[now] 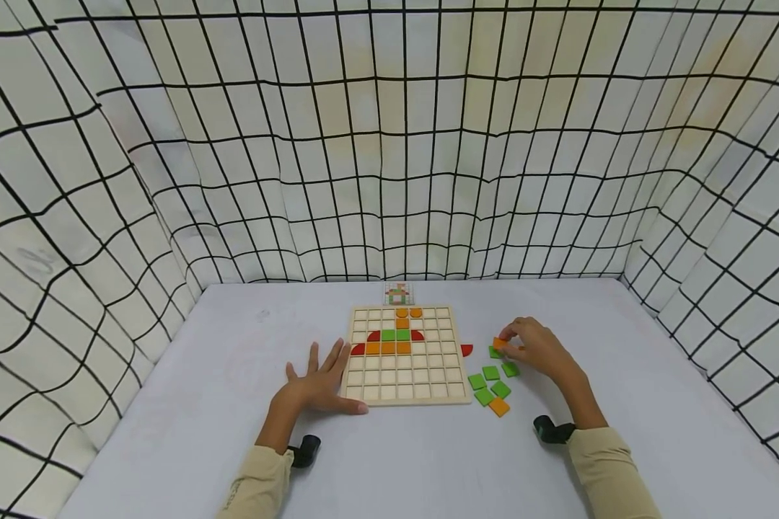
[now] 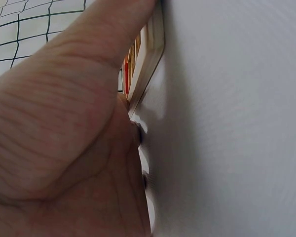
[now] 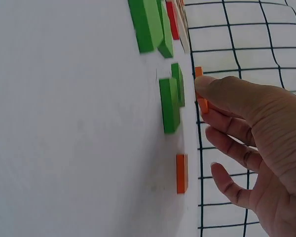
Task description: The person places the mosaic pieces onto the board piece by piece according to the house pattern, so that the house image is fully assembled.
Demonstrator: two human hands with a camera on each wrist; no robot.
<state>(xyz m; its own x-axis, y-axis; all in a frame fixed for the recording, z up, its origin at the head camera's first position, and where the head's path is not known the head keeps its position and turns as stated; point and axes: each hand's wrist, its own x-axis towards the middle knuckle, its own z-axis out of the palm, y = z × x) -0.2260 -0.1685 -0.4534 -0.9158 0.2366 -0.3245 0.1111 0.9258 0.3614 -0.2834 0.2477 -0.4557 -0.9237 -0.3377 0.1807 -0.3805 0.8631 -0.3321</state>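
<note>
My right hand [image 1: 537, 349] pinches an orange square tile [image 3: 199, 72] between thumb and fingertips, close over a green tile [image 1: 495, 352] right of the board. The other fingers are loosely bent in the right wrist view. With fingers spread, my left hand [image 1: 318, 386] rests at the near left corner of a wooden grid board [image 1: 405, 394], its thumb along the front edge. On the board sit orange squares [image 1: 387, 348], green squares [image 1: 402, 335], red curved pieces [image 1: 358, 349] and two orange round pieces [image 1: 416, 313] in the top row.
Several green tiles [image 1: 490, 373] and one orange tile [image 1: 499, 407] lie loose on the white table [image 1: 389, 461]. A red curved piece [image 1: 467, 349] lies by the board's right edge. Behind the board is a small pattern card [image 1: 399, 293]. Black netting [image 1: 428, 180] encloses the table's far side and flanks.
</note>
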